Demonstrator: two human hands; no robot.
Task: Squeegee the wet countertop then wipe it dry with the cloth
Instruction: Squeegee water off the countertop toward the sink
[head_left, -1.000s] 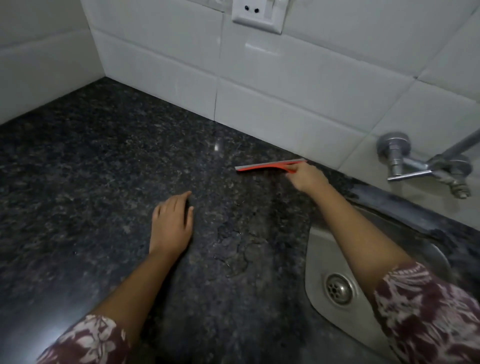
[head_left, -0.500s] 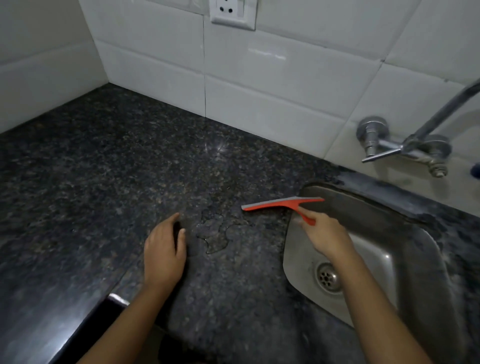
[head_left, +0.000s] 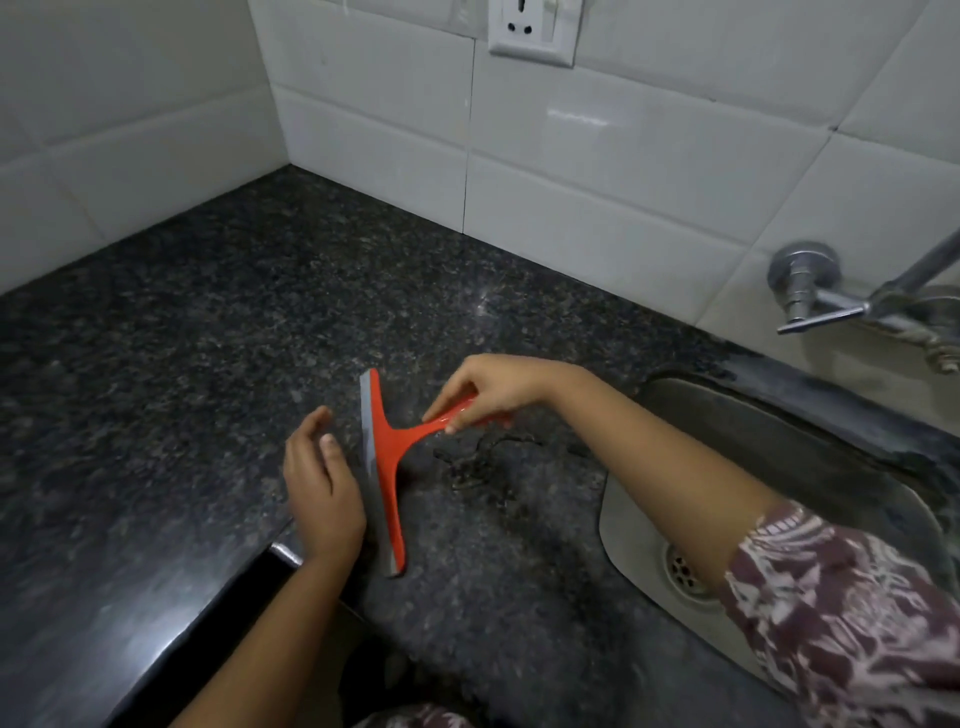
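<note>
An orange squeegee (head_left: 385, 467) with a grey rubber blade lies across the dark speckled granite countertop (head_left: 208, 322), its blade running from far to near. My right hand (head_left: 488, 387) grips its orange handle, fingers curled round it. My left hand (head_left: 322, 483) rests just left of the blade with relaxed fingers, near the counter's front edge. A patch of water (head_left: 478, 462) shows on the stone to the right of the blade, under my right forearm. No cloth is in view.
A steel sink (head_left: 810, 467) with its drain (head_left: 685, 574) is set into the counter at the right. A chrome wall tap (head_left: 831, 304) sticks out above it. White tiled walls meet at the back-left corner, with a socket (head_left: 535, 28) above.
My right hand has swung the squeegee from crosswise beside the sink to lengthwise, blade now next to my left hand. My left hand has lifted slightly off the counter.
</note>
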